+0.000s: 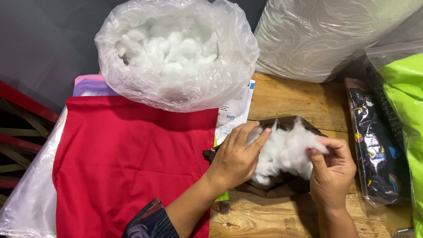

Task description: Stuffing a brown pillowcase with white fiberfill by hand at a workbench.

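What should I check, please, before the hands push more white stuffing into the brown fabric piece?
1. Left hand rests on the white stuffing, fingers spread: ok.
2. Right hand pinches a tuft of the stuffing: ok.
3. Brown fabric piece lies on the wooden table: ok.
4. Clear bag of stuffing stands open behind the hands: ok.
5. Red cloth lies beside the brown piece, apart from the stuffing: ok.
6. Opening of the brown piece wide enough: cannot tell, hidden by the stuffing.

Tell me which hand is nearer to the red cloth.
Left. The left hand rests on the stuffing just beside the red cloth, its wrist close to the cloth's edge. The right hand pinches the stuffing's far side, farther away.
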